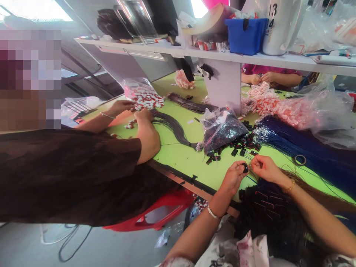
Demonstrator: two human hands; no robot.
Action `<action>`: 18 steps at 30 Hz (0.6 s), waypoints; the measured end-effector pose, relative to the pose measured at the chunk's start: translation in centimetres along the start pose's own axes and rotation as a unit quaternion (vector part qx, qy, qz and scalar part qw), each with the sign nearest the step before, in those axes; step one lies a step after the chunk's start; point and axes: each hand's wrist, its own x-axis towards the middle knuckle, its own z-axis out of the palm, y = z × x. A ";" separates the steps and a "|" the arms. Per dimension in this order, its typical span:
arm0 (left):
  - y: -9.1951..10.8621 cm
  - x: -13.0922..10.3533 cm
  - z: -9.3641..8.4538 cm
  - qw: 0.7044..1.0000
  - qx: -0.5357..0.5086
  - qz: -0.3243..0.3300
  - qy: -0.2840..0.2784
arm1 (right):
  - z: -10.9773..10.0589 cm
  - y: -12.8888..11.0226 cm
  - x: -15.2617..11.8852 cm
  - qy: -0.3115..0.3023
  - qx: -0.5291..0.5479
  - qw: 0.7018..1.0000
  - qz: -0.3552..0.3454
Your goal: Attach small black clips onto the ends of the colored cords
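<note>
Over the front edge of the green table (180,163), my left hand (234,176) pinches a small black connector (245,168). Just to its right, my right hand (264,168) is closed on a thin wire end (249,167) at the connector's side. Loose black connectors (241,144) are scattered beyond my hands, beside a plastic bag of dark parts (222,128). A long bundle of blue wires (303,152) with bare silvery ends lies at the right. Dark assembled pieces (267,204) are heaped below my hands.
At the left, a person in dark clothing (69,174) works by a bag of red-white parts (143,94). Another person's hands (263,78) show behind the shelf (191,53). Brown wires (176,128), a tape ring (299,160) and pink-white parts (289,109) lie on the table. A red chair (155,211) stands below.
</note>
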 end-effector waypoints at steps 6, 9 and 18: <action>0.2 0.0 -0.1 1.000 -0.003 -0.003 -0.008 | 0.1 -0.6 -0.4 0.012 -0.070 0.997 -0.034; 0.2 -0.1 -0.1 1.000 -0.002 -0.003 -0.010 | 0.2 -0.7 -0.4 0.028 -0.110 0.992 -0.058; 0.4 -0.2 -0.1 1.000 0.000 -0.006 -0.005 | 0.7 -0.2 -0.3 0.029 -0.225 0.963 -0.142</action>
